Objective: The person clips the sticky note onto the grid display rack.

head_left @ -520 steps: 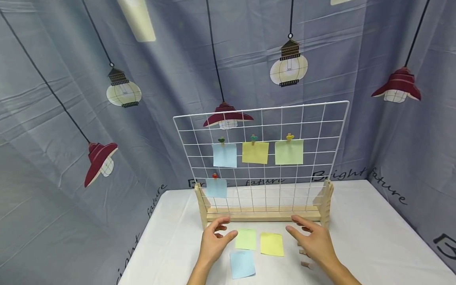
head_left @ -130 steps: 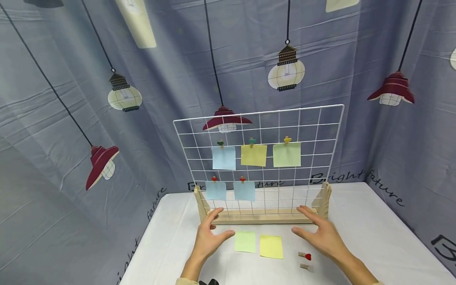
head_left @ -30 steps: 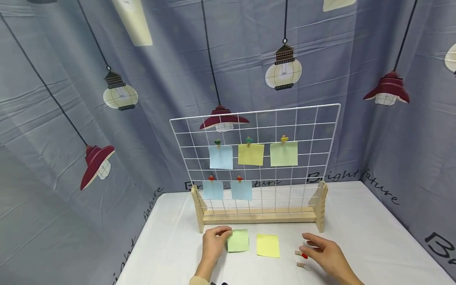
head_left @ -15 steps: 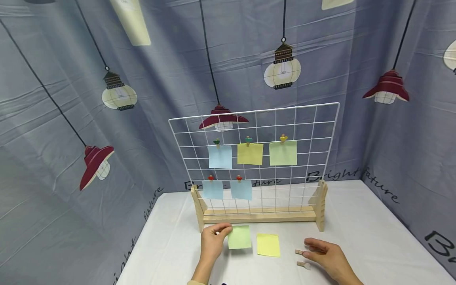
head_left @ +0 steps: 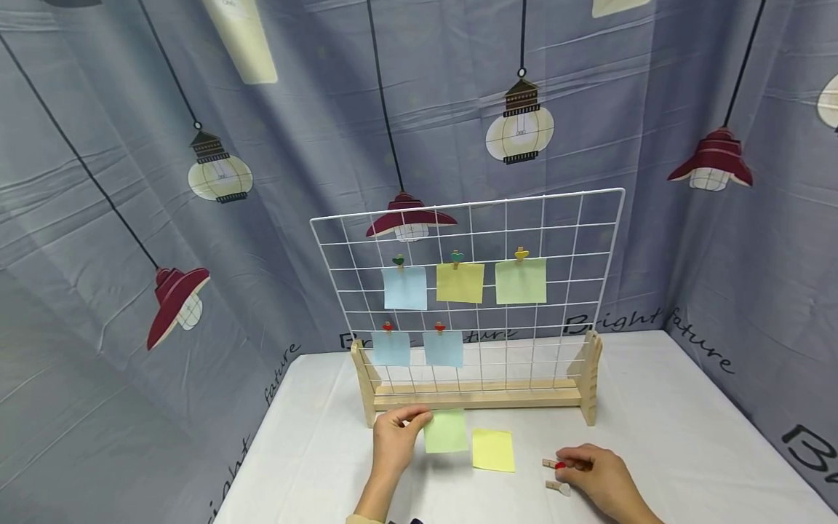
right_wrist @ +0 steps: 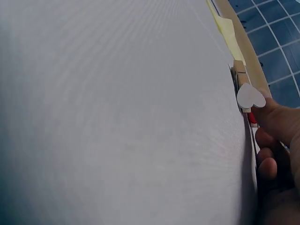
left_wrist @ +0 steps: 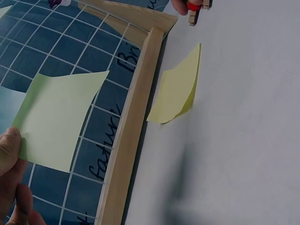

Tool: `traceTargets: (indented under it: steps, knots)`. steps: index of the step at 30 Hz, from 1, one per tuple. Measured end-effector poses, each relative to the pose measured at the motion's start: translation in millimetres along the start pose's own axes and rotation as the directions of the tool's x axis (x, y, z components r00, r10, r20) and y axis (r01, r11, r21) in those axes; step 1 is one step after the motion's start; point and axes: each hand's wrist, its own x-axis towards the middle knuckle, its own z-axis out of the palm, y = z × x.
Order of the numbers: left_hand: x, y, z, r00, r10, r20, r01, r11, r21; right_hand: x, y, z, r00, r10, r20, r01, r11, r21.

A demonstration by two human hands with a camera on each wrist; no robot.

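Between thumb and fingers my left hand [head_left: 395, 442] pinches the left edge of a light green sticky note [head_left: 447, 431], which hangs lifted in front of the rack's base. In the left wrist view that green note [left_wrist: 58, 119] overlaps the wire grid. My right hand [head_left: 605, 477] grips a small wooden clothespin with a red heart [head_left: 559, 465] by its heart end, low at the tabletop. A second clothespin with a white heart [head_left: 563, 489] lies just nearer; in the right wrist view its white heart [right_wrist: 250, 96] partly covers the red one.
A yellow sticky note [head_left: 493, 450] lies on the white table [head_left: 294, 466]. Behind stands a white wire grid [head_left: 576, 247] in a wooden base [head_left: 478, 399]. Clipped to it are several notes, among them a pinned yellow note [head_left: 460, 282] and a lower blue note [head_left: 443, 348].
My left hand has lifted the green note off the table and moved it slightly forward and right. My right hand has come down and its fingers have closed on the red-heart clothespin.
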Motion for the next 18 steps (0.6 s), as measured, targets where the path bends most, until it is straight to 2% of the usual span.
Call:
traceTargets:
  steps: [7, 18]
  knots:
    - [0.1, 2.9, 3.5, 1.0, 0.03, -0.007, -0.03, 1.0, 0.001, -2.2, -7.1, 1.4, 1.0, -0.011, -0.014, 0.01, 1.0, -0.02]
    - [0.3, 10.4, 10.2, 1.0, 0.02, 0.012, -0.02, 1.0, -0.022, 0.5, -4.6, -3.2, 0.999, 0.032, 0.022, -0.032, 0.999, 0.033]
